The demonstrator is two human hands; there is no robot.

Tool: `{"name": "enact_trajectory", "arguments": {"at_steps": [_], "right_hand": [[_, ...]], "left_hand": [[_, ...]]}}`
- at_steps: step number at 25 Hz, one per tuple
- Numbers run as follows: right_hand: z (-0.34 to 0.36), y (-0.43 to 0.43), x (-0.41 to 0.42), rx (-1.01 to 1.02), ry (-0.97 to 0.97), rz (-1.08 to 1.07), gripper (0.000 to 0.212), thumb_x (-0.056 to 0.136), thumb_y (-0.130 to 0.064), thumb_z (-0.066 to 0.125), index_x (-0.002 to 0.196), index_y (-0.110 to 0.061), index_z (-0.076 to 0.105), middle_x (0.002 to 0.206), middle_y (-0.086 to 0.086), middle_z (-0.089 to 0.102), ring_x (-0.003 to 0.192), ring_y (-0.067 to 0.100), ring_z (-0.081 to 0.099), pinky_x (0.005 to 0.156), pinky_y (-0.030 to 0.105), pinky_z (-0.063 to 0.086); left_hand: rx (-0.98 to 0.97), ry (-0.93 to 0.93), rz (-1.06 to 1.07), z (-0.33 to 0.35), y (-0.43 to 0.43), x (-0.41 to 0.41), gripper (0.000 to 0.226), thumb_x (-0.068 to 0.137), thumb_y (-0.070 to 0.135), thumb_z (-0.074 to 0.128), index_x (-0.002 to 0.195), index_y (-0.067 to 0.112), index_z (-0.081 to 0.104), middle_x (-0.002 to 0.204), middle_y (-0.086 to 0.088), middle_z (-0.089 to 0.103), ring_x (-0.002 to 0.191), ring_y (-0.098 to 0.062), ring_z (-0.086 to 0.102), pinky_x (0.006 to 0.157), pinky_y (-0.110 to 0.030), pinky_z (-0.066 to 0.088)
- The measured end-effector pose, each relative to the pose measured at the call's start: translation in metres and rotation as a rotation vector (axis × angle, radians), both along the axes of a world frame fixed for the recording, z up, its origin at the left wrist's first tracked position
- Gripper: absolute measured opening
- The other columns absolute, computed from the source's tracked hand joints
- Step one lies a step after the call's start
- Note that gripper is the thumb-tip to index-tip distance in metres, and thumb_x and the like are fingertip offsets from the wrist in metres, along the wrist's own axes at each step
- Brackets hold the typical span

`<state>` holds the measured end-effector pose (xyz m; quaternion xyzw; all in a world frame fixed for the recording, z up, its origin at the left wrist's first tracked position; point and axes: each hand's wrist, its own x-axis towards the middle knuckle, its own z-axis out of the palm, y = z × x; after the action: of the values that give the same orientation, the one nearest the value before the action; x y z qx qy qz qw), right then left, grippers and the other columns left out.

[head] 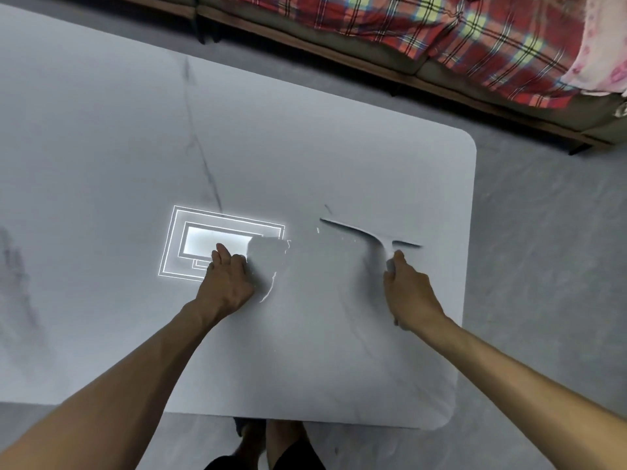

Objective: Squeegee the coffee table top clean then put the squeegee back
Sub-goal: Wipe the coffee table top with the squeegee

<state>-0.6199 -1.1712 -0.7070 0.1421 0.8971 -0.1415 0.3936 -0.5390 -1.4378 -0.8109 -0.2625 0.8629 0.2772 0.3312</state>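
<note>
One wide pale worktop [305, 147]; squeegee [369, 232] sits right of centre, blade on the surface. Blade's long axis runs left-right, handle points back at the person. Likely light and stiff with a flexy edge; grip the handle. Right hand [407, 290] wraps the handle. Left hand [227, 276] is curled on the worktop; can't tell if it holds anything.

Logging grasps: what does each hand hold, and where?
Right grip holds the squeegee by its handle; left grip grips what looks like a cloth, at its edge.
</note>
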Motion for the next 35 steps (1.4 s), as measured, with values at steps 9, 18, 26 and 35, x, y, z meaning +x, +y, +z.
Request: {"name": "enact_trajectory", "arguments": {"at_steps": [9,18,26,35], "right_hand": [[0.023,-0.043,0.113,-0.255,0.143,0.498,0.051,0.102,-0.040,0.036,0.149,-0.030,0.019,0.091,-0.011,0.055,0.064,0.000,0.047,0.054,0.014,0.030],[-0.061,-0.107,0.211,-0.383,0.302,1.707,0.057,0.078,-0.023,0.077,0.130,-0.027,0.056,0.064,0.000,0.053,0.038,0.021,0.047,0.041,0.023,0.021],[-0.052,-0.028,0.152,-0.232,0.257,1.437,0.051,0.101,-0.028,0.039,0.147,-0.046,0.025,0.098,0.003,0.058,0.080,0.029,0.062,0.058,0.032,0.032],[-0.001,0.109,0.087,0.061,0.213,1.251,0.045,0.099,-0.049,0.022,0.144,-0.051,0.026,0.083,-0.014,0.042,0.082,0.018,0.062,0.059,0.027,0.031]], "left_hand": [[0.003,0.169,0.273,0.037,-0.031,0.140,0.021,0.082,-0.002,0.040,0.098,0.012,0.045,0.076,-0.007,0.060,0.066,-0.028,0.053,0.053,-0.035,0.037],[-0.096,0.111,0.569,0.036,-0.063,0.243,0.014,0.086,0.003,0.040,0.097,0.012,0.040,0.080,-0.008,0.056,0.069,-0.030,0.051,0.058,-0.035,0.035],[0.018,0.164,0.453,0.016,-0.001,0.228,0.027,0.074,-0.006,0.046,0.092,0.013,0.040,0.088,-0.004,0.051,0.074,-0.023,0.049,0.050,-0.027,0.028],[-0.011,-0.019,0.126,0.007,0.050,0.204,0.034,0.073,-0.003,0.047,0.107,-0.004,0.048,0.136,-0.030,0.037,0.118,-0.045,0.044,0.097,-0.049,0.044]]}}
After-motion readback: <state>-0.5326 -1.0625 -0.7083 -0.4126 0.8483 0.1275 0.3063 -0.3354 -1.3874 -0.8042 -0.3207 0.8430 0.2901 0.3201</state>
